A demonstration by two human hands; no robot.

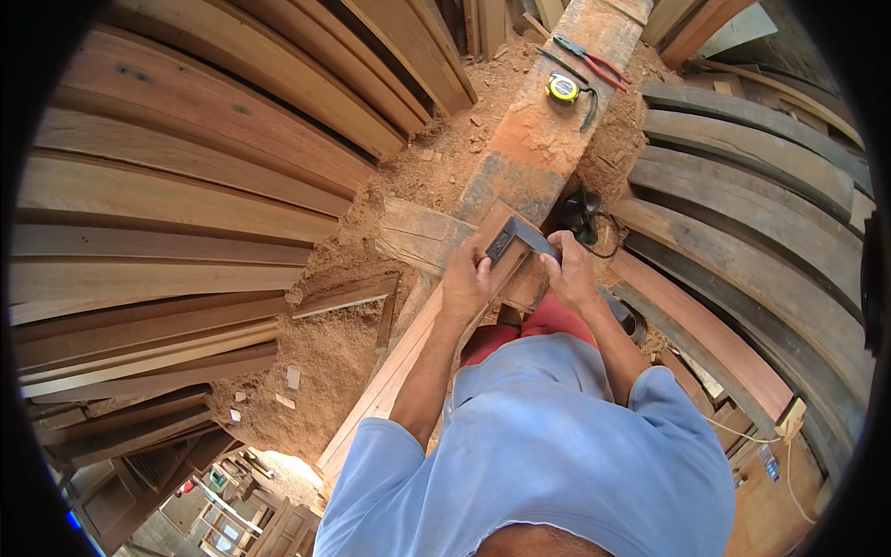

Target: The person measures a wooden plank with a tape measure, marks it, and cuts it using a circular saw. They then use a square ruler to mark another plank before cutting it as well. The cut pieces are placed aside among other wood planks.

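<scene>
A reddish-brown wooden board (408, 357) runs from beside my left arm up to the workbench in front of me. Across its far end lies a dark L-shaped try square (516, 236), one arm along the board and the other pointing right. My left hand (467, 286) is closed round the board's left edge, its thumb on top near the square. With thumb and fingers, my right hand (570, 271) pinches the square's right arm. The fingers under the board are hidden.
On the beam-like bench (529, 144) farther off lie a yellow tape measure (562, 88) and red-handled pliers (594, 63). A dark power tool (579, 212) with a cord sits right of the bench. Stacked planks (204, 139) flank the left, more planks (742, 213) the right. Sawdust (325, 371) covers the floor.
</scene>
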